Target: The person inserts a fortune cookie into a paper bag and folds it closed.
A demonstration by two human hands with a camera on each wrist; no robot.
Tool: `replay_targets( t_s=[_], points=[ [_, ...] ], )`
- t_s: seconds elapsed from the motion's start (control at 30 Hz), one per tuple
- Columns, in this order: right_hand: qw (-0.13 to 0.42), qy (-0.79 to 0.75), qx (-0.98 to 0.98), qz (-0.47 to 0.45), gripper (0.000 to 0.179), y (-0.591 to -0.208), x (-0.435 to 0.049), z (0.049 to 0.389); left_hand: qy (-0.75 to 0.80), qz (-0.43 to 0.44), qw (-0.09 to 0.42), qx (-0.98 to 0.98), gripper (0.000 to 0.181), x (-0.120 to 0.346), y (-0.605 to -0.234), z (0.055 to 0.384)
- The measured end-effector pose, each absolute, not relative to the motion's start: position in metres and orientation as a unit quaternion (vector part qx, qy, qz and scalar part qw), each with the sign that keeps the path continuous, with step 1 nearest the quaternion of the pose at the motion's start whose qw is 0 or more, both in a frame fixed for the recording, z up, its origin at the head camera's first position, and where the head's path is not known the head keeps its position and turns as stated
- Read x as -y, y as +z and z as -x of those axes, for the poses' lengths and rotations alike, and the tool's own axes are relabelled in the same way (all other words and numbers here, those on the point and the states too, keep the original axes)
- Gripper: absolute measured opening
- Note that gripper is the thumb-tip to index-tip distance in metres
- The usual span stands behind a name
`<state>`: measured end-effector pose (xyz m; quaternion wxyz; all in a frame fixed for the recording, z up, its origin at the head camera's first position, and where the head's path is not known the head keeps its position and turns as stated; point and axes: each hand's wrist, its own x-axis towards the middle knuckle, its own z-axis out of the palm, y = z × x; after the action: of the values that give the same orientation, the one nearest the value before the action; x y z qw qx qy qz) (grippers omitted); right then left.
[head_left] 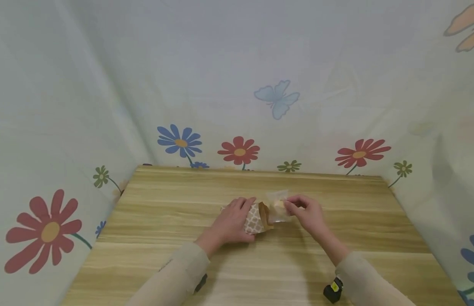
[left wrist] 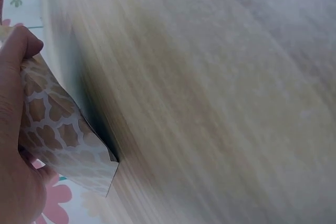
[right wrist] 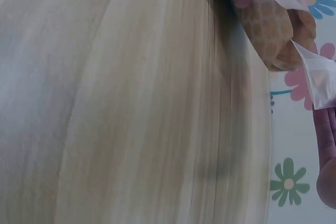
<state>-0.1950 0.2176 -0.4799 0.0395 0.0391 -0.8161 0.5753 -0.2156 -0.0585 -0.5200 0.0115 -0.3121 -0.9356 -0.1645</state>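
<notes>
My left hand point(head_left: 231, 221) grips a small paper bag point(head_left: 254, 221) with a brown-and-white lattice print, thumb on the near side and fingers over the far side. The bag lies on its side, its open brown mouth facing right. Just outside that mouth, my right hand point(head_left: 309, 214) pinches a clear plastic packet point(head_left: 276, 212) by its right side, with something pale yellow inside. In the right wrist view the packet point(right wrist: 320, 80) overlaps the edge of the bag's mouth point(right wrist: 302, 30). The left wrist view shows the bag's closed end point(left wrist: 100, 177) pointing away from the palm.
Both hands work over a wood-grain table point(head_left: 175, 187), near its middle. A pale curtain point(head_left: 221, 55) printed with flowers and butterflies hangs behind and at both sides. A small black device point(head_left: 333, 290) sits at the right wrist.
</notes>
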Motion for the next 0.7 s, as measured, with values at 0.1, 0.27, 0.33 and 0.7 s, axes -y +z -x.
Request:
replay_targets(
  t_s=[0.1,0.27,0.33,0.7],
  points=[
    [0.048,0.567,0.822,-0.034,0.014,-0.481,-0.21,0.192,-0.161,0.311,0.014,0.937,0.117,0.057,-0.52,0.216],
    [0.037,0.573,0.817,-0.046,0.013,-0.486,-0.203,0.186,-0.155,0.308,0.014,0.939,0.116,0.055,-0.52,0.214],
    [0.026,0.581,0.813,-0.042,0.013,-0.489,-0.201,0.183,-0.152,0.308,0.013,0.939,0.115,0.055,-0.521,0.213],
    [0.003,0.598,0.801,-0.026,0.014,-0.494,-0.205,0.174,-0.149,0.31,0.023,0.939,0.116,0.053,-0.523,0.214]
  ],
)
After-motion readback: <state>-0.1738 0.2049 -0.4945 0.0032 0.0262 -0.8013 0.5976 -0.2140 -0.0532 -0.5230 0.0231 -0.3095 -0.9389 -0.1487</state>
